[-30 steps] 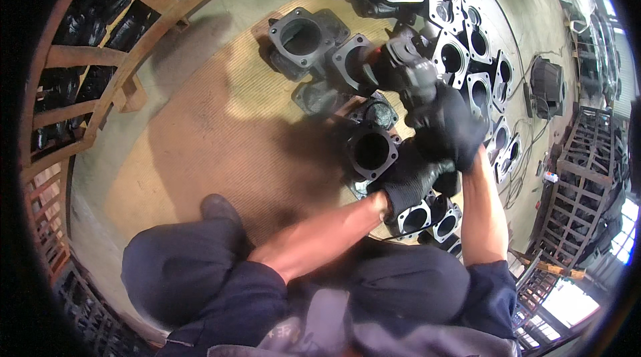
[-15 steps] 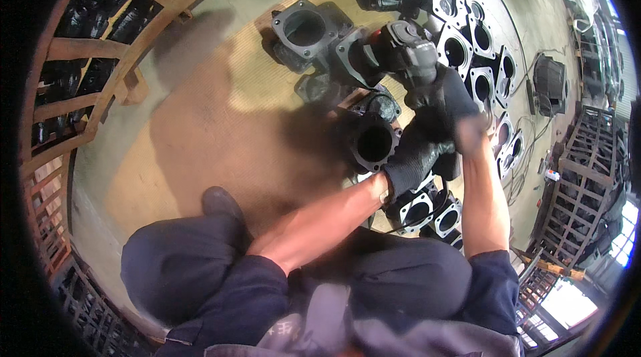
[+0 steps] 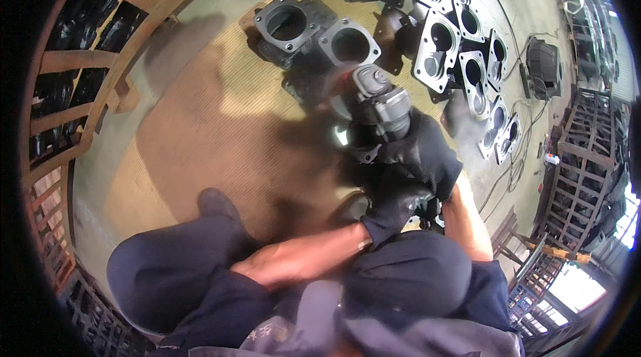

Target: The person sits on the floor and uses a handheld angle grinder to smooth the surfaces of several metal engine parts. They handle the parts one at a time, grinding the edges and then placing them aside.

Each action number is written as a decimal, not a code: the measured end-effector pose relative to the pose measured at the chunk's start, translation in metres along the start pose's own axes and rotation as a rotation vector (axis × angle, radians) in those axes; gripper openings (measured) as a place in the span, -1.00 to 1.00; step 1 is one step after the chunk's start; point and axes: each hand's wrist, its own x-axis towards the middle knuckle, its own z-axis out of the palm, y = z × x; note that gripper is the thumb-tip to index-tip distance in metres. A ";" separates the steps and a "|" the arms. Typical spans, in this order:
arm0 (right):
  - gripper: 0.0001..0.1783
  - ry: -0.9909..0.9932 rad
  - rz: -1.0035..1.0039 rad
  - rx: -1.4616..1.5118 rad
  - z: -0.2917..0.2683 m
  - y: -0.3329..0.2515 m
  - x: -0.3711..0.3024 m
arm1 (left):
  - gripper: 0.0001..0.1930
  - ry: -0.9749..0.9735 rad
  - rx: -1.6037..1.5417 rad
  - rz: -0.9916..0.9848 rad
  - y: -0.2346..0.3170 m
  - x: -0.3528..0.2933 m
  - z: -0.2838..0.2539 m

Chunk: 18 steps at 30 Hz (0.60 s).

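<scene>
Both hands wear black gloves and are wrapped round an angle grinder with a grey gear head. My right hand grips its body just behind the head. Lower and nearer to me, my left hand closes on its rear part; the fingers there are partly hidden. Under the grinder's front sits a dark cast-metal flanged fitting, mostly covered by the tool, with a bright glint beside it. Just beyond the grinder stands a flanged casting with a round bore, beside another flanged casting.
Several castings with bright machined flanges are grouped at the right on the floor. A ribbed tan mat lies before me. Wooden crates line the left. Cables and a dark box lie farther right, by slatted crates.
The grinder and both hands have moved toward me and slightly left, off the far casting, whose flange now shows. The view has shifted a little.
</scene>
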 end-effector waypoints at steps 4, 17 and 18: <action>-0.53 -0.036 -0.027 0.016 0.010 -0.002 0.000 | -0.81 -0.011 0.098 0.157 -0.031 0.003 0.000; -0.51 0.127 0.037 0.080 -0.017 0.014 0.003 | -0.91 0.222 -0.114 0.328 -0.057 0.053 0.004; -0.50 0.101 0.033 0.077 -0.013 0.014 0.002 | -0.89 0.188 -0.081 0.250 -0.057 0.044 0.002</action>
